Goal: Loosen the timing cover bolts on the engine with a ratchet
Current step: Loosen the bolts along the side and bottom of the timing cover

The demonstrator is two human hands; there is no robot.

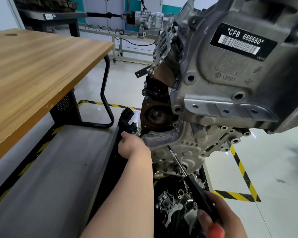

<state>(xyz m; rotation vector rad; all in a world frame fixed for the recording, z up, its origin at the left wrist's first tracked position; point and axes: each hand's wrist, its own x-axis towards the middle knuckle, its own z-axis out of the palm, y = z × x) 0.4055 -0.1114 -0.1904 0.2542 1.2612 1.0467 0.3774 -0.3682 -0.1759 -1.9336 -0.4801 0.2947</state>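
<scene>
— Ratchet (pixel 193 179), the long black-handled tool with a slim chrome shaft: where is it?

— Low at the right, running up and to the left from the right hand (pixel 220 219). Its tip sits against the ribbed grey cast-metal timing cover (pixel 184 152) on the lower front of the grey aluminium engine (pixel 222 86).

— And the right hand's grip?

— Closed around the black handle, thumb laid along it. An orange-red end of the handle shows just under the thumb.

— Can you see a bolt under the tip?

— Too small to tell. The tip touches the cover near its upper left part.

— The left hand (pixel 129 146)?

— Reaching forward to the left edge of the engine, just beside the cover. Its fingers curl around something at the engine's side, next to a black plastic connector part (pixel 126 117); I cannot tell exactly what the grip is clamped on.

— What surrounds the engine?

— A black label with white barcode (pixel 243 42) reading CFB 666660 is high on it. Loose metal parts (pixel 172 203) lie in a dark tray below. A wooden-topped desk (pixel 33 66) stands well apart at the left, and yellow-black floor tape (pixel 241 169) runs at the right.
</scene>
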